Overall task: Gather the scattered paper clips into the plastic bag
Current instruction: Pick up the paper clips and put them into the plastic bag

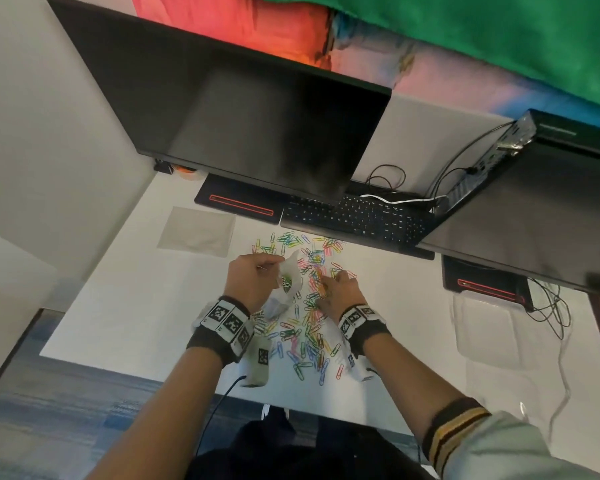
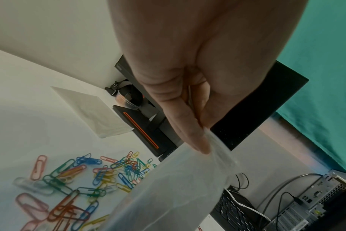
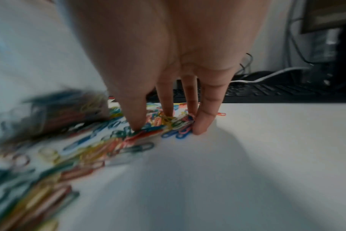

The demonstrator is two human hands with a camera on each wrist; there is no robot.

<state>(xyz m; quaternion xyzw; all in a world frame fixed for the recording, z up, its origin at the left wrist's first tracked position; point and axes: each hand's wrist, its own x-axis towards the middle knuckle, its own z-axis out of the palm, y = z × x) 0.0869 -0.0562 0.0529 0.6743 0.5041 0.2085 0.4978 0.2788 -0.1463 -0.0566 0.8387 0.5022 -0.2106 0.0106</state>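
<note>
Many coloured paper clips [image 1: 309,327] lie scattered over the middle of the white desk [image 1: 136,306]. My left hand [image 1: 257,275] is raised just above them and pinches the rim of the clear plastic bag [image 1: 290,282], which hangs down with some clips inside. In the left wrist view the thumb and fingers [image 2: 196,140] clamp the bag [image 2: 178,187] edge, with paper clips [image 2: 101,175] below. My right hand [image 1: 336,289] is down on the pile to the right of the bag. Its thumb and fingers [image 3: 201,123] close around a bunch of paper clips [image 3: 128,140].
A dark monitor [image 1: 239,116] overhangs the back of the desk, with a black keyboard [image 1: 354,216] just beyond the clips. A grey sheet [image 1: 198,232] lies at the back left. A second monitor [image 1: 534,202], cables [image 1: 548,306] and a clear tray [image 1: 489,327] sit at right.
</note>
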